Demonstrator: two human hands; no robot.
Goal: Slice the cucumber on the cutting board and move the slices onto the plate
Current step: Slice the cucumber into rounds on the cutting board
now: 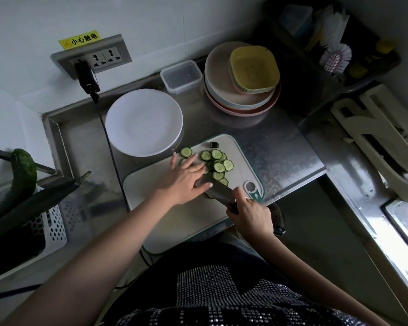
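my right grip [246,211] is clamped on the knife [218,190], its blade flat on the board [165,222], while my left grip [186,178] lies spread beside the slices [218,162], and the plate [143,122] sits just behind the board.

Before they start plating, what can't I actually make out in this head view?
- Slices under the left hand: hidden by palm and fingers.
- Knife edge: covered by the left hand, so contact with the cucumber slices is unclear.
- Knife handle: wrapped by the right hand.
- Cutting board near edge: cut off by the torso.
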